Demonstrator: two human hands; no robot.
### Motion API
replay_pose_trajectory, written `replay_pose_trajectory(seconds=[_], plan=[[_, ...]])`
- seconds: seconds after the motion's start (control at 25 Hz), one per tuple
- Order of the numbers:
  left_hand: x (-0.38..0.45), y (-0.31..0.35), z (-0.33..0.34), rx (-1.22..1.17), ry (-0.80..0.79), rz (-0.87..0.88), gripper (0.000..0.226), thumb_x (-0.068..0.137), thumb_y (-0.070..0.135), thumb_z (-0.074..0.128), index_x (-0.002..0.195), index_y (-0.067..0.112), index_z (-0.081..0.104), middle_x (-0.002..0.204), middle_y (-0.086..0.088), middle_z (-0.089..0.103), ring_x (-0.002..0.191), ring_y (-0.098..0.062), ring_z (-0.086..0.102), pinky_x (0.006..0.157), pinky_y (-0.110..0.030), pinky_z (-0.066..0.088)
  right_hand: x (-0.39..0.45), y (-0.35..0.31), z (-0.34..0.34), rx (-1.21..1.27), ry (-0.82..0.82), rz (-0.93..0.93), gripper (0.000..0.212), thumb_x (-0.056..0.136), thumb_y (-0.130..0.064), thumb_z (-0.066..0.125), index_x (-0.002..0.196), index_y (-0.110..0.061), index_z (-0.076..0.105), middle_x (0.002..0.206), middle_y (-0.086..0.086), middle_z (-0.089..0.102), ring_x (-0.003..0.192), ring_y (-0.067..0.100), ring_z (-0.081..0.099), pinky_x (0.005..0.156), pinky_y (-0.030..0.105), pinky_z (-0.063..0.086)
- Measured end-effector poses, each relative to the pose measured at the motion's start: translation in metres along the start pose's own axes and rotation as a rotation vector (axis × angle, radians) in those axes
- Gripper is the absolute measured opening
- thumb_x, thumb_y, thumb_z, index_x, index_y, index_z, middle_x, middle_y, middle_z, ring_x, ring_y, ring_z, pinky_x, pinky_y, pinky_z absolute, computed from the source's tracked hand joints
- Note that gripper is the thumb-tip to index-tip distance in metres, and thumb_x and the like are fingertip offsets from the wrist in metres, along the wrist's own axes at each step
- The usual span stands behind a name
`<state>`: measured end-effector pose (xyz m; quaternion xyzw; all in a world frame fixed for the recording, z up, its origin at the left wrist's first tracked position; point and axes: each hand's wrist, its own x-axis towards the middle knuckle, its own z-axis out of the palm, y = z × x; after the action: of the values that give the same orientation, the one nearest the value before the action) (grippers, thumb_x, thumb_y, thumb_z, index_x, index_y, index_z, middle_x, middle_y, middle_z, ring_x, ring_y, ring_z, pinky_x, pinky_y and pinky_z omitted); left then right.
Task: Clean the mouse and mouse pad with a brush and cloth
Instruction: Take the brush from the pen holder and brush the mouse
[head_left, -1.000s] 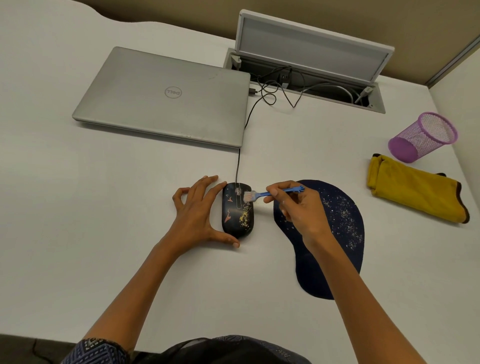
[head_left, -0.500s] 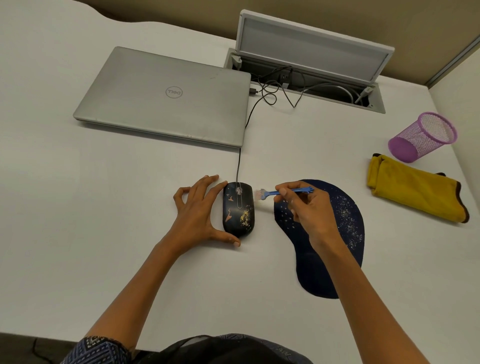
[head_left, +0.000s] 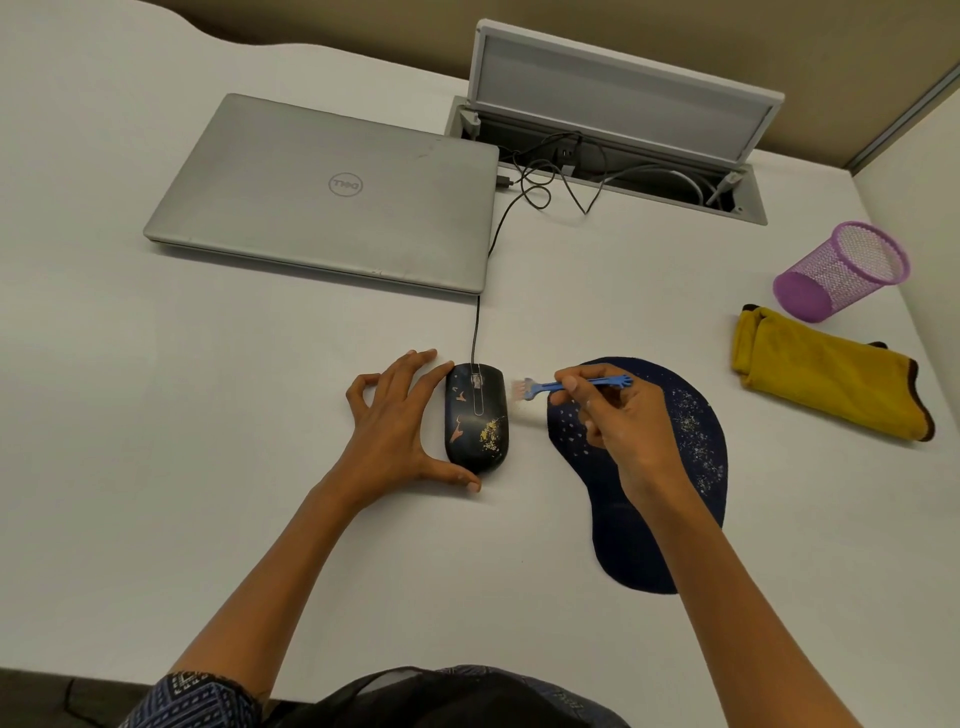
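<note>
Black corded computer mouse (head_left: 477, 417), crumb-speckled, long axis pointing away across white desk (head_left: 156, 415); left hand (head_left: 395, 426) braces its left flank, fingers spread; right hand (head_left: 618, 426) pinches small blue plastic brush (head_left: 566, 386), bristles hovering just right of mouse.

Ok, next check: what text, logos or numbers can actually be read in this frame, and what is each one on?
"DELL", upside down from this view, in a ring on the closed silver laptop.
The mouse has orange and yellow marks, none of them letters.
The mouse pad, brush and yellow cloth show no text.
</note>
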<state>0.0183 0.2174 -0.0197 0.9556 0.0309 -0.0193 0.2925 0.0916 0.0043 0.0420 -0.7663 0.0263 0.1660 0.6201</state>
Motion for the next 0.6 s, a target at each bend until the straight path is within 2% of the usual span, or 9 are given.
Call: replay_pose_trajectory(seconds=[0.16, 0.4, 0.6], plan=[[0.001, 0.0, 0.0, 0.003, -0.013, -0.007, 0.124, 0.037, 0.083, 0.06, 0.143, 0.029, 0.023, 0.152, 0.003, 0.016, 0.142, -0.013, 0.004, 0.109, -0.039, -0.001, -0.009, 0.001, 0.006, 0.003, -0.13, 0.027, 0.009, 0.088, -0.019, 0.062, 0.091, -0.017, 0.07, 0.074, -0.002, 0.072, 0.047, 0.005, 0.036, 0.045, 0.019, 0.033], [0.0, -0.001, 0.0, 0.005, 0.003, 0.0, 0.126, 0.035, 0.088, 0.056, 0.142, 0.03, 0.024, 0.152, 0.004, 0.017, 0.141, -0.011, 0.005, 0.108, -0.038, 0.0, -0.009, -0.001, -0.002, -0.026, -0.026, 0.032, 0.009, 0.088, -0.02, 0.062, 0.091, -0.016, 0.07, 0.07, -0.004, 0.072, 0.046, 0.003, 0.037, 0.047, 0.02, 0.033], [0.002, -0.002, 0.003, 0.007, -0.011, -0.016, 0.125, 0.036, 0.085, 0.058, 0.143, 0.031, 0.021, 0.153, 0.002, 0.016, 0.141, -0.014, 0.005, 0.108, -0.036, -0.003, -0.017, -0.001, 0.01, -0.027, -0.147, -0.035, 0.009, 0.088, -0.019, 0.062, 0.086, -0.021, 0.071, 0.072, -0.003, 0.072, 0.046, 0.003, 0.035, 0.042, 0.014, 0.031]])
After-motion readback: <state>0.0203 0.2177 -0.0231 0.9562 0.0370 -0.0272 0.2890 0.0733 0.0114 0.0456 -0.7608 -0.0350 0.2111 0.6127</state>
